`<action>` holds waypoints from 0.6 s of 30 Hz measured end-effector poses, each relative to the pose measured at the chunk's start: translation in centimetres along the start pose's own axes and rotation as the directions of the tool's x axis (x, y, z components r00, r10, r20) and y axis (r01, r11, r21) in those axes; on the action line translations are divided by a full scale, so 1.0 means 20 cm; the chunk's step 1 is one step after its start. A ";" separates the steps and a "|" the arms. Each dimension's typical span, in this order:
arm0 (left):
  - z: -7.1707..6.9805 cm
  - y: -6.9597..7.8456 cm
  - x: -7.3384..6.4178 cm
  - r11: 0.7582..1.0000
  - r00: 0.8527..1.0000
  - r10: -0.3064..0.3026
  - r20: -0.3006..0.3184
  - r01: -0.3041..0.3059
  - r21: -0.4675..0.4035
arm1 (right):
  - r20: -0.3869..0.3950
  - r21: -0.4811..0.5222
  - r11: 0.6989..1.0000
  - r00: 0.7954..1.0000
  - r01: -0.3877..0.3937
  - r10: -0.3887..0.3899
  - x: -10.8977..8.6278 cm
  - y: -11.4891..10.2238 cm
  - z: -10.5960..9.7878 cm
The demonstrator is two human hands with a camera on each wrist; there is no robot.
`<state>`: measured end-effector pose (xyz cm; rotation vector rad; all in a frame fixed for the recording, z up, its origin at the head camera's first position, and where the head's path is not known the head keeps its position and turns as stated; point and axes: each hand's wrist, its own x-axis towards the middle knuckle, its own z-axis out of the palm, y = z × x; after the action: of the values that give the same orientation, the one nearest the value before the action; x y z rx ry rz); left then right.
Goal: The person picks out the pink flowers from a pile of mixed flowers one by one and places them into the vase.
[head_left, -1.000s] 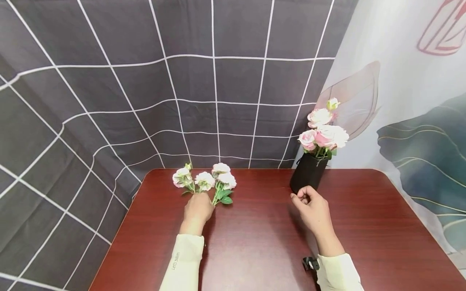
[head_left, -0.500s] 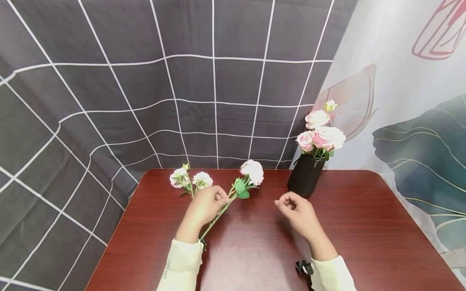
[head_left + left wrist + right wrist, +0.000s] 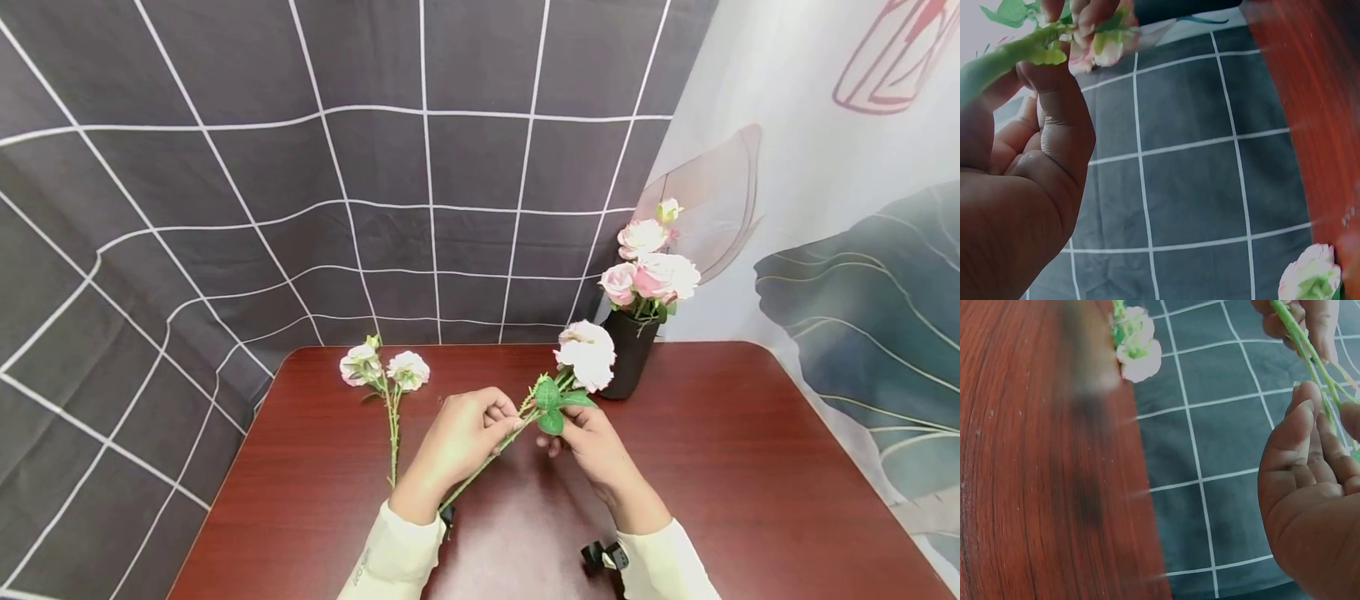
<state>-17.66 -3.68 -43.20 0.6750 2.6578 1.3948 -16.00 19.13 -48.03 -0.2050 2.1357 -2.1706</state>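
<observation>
A flower stem with white-pink blooms (image 3: 587,357) and green leaves slants up to the right above the table. My left hand (image 3: 463,437) pinches its thin green stalk below the leaves. At the leaves, my right hand (image 3: 600,462) has its thumb and fingers round the stalk. In the right wrist view the stalk passes between the thumb and fingers of the right hand (image 3: 1310,487), with the left hand (image 3: 1319,328) farther along it. The blooms overlap a black vase (image 3: 626,358) holding pink roses (image 3: 660,277).
Another flower stem with two white-pink heads (image 3: 408,371) lies on the red-brown table (image 3: 720,467), left of my hands. A dark grid-patterned cloth (image 3: 480,167) hangs behind the table's back edge. A pale printed cloth (image 3: 810,200) covers the right side.
My left hand has lifted one flower stem from the left group and carried it right. My right hand has moved left from beside the vase and met the stalk.
</observation>
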 end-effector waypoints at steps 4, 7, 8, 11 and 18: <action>0.02 0.01 0.01 0.999 1.000 0.008 0.012 -0.007 -0.054 | -0.015 0.047 0.999 1.000 0.009 -0.009 0.00 0.00 -0.01; 0.01 0.01 0.01 0.999 1.000 0.018 0.015 -0.017 -0.048 | -0.037 0.089 0.996 0.999 0.022 -0.019 0.00 -0.01 0.00; 0.01 0.01 0.01 0.999 1.000 0.021 0.020 -0.020 -0.042 | -0.057 0.109 0.994 0.998 0.027 -0.020 0.00 -0.02 0.00; 0.00 0.01 0.01 1.000 0.999 0.024 0.044 -0.023 -0.003 | -0.138 0.172 0.985 0.990 0.020 0.005 0.01 -0.04 0.02; 0.00 0.03 0.00 0.999 0.990 0.019 0.138 -0.023 0.028 | -0.297 0.201 0.977 0.955 0.073 -0.010 0.00 -0.07 0.01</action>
<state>-17.38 -3.39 -42.86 0.7746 2.5759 1.2668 -15.99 18.91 -46.66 0.0978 2.0283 -2.5731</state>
